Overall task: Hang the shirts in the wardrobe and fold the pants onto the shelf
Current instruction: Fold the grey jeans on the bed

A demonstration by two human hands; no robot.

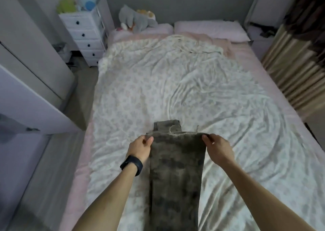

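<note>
The pants (176, 169) lie lengthwise on the near middle of the bed (175, 83), running from the bottom of the view up to a straight far edge. The left hand (139, 147) pinches that edge at its left corner and the right hand (216, 147) pinches it at its right corner, thumbs on top. The cloth looks thick and mottled, like a washed denim. I would judge it soft but weighty: it should hold a crease, sag if lifted by one corner, and not slip much on the rumpled sheet. The two corners are the sensible place to hold it, so that the edge stays taut and level through a fold. A narrower piece of the same cloth shows just beyond the held edge, with loose threads. Whether that piece is waistband or hem I cannot tell. The near end of the pants is cut off by the frame. No shirts and no shelf are in sight, and the tall grey panels (26, 58) at the left may be the wardrobe.
</note>
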